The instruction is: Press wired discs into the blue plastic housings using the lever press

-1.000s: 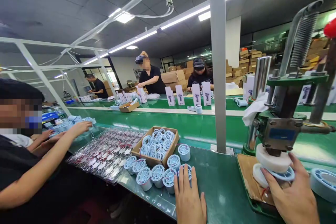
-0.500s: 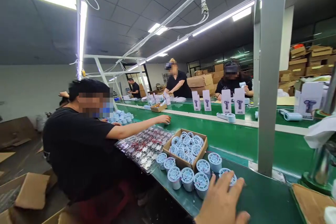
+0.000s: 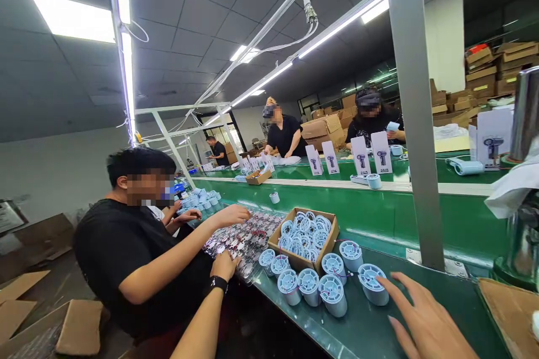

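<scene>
My right hand (image 3: 425,314) has its fingers spread, with the index fingertip at the edge of a light-blue round housing (image 3: 374,285) that has a spoked top. Several more such housings (image 3: 309,286) stand upright to its left, some with thin reddish wires. Over the near edge of a spread of small metallic parts with red wires (image 3: 248,233) is my left hand (image 3: 224,266), a black band on its wrist. Its fingers are bent together, and whatever they hold is hidden. Between the hands, a cardboard box (image 3: 290,258) holds pale-blue rings (image 3: 305,235).
At left, a co-worker in black (image 3: 147,252) reaches over the same parts. A metal post (image 3: 416,123) rises from the bench. Beyond runs a green conveyor (image 3: 379,210) carrying a small blue cylinder (image 3: 274,197). Printed white boxes (image 3: 361,156) stand on the far side.
My left hand has come into view at the parts. My right hand has shifted right from above the housings. The co-worker's arm has drawn back from the conveyor, where a small blue cylinder now shows.
</scene>
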The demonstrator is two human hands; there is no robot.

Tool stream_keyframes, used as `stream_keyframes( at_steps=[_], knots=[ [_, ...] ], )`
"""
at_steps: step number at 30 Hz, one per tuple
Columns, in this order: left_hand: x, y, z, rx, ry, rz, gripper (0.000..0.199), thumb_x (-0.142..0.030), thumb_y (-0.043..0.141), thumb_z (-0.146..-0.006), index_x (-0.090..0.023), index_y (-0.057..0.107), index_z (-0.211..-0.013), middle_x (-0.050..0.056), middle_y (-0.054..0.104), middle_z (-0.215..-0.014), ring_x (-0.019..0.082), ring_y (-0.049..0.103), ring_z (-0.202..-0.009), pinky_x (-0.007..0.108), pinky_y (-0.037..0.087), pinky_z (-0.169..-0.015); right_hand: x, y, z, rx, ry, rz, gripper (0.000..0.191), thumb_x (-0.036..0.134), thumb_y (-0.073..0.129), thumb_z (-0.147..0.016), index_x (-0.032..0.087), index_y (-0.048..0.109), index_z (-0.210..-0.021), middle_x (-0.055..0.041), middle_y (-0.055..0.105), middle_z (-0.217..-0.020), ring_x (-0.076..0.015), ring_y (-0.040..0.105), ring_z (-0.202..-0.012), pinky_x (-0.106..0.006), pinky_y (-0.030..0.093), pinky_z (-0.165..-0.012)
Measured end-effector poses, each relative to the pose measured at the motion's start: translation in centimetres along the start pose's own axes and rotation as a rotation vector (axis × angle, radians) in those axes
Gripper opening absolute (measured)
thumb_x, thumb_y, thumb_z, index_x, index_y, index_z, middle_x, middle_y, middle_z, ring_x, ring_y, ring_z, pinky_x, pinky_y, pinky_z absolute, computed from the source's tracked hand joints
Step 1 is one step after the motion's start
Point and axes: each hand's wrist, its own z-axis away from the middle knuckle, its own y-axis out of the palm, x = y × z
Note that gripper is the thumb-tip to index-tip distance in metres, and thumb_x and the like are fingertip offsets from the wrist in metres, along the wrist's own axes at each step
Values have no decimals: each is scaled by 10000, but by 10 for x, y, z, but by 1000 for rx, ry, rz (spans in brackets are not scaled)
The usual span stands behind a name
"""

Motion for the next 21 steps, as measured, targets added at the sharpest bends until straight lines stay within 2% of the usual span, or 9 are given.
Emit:
stream_keyframes(
  at_steps=[2,4,7,10,14,18,21],
  knots=[
    [19,7,-17,10,-51,-101,232,-315,628,-933,-131,621,-1075,58,649,-1046,190,646,-912,379,570,-811,13,11,-17,-8,37,28,434,262,446,-855,249,617,-1254,-120,638,-1166,-250,680,-949,-330,604,-640],
    [34,14,-30,16,-53,-173,169,-276,629,-932,-122,631,-1001,46,659,-976,178,647,-887,384,563,-825,21,19,-21,7,37,24,399,262,464,-859,254,635,-1220,-118,625,-1199,-276,655,-1026,-351,604,-666],
    [50,24,-40,-1,23,-217,135,-256,625,-932,-125,638,-957,35,663,-943,192,644,-943,411,538,-887,22,28,-11,50,53,4,307,255,521,-853,258,666,-1124,-97,626,-1194,-303,602,-1116,-380,591,-717],
    [55,30,-42,-59,62,-199,173,-280,573,-965,-132,632,-1030,38,666,-955,194,648,-942,425,528,-906,16,30,-2,129,92,-40,243,235,576,-847,260,658,-1074,-67,637,-1098,-269,593,-1064,-370,561,-766],
    [47,26,-42,-183,2,-107,244,-327,503,-997,-137,618,-1097,41,664,-963,209,656,-924,415,530,-890,13,24,-2,180,135,-65,281,220,607,-848,248,633,-1126,-62,612,-1000,-225,580,-947,-337,519,-763],
    [25,7,-46,-297,-49,54,266,-296,422,-1017,-137,576,-1163,77,657,-1017,213,643,-973,441,507,-930,20,6,-8,283,181,-112,214,174,560,-866,233,656,-1047,-79,585,-970,-220,566,-930,-333,512,-762],
    [3,-9,-48,-276,-32,229,278,-254,390,-981,-132,573,-1151,20,645,-848,228,658,-912,421,530,-878,22,-14,-1,361,212,-163,264,133,520,-868,235,650,-1074,-86,583,-1003,-215,575,-959,-344,537,-796]
  ],
)
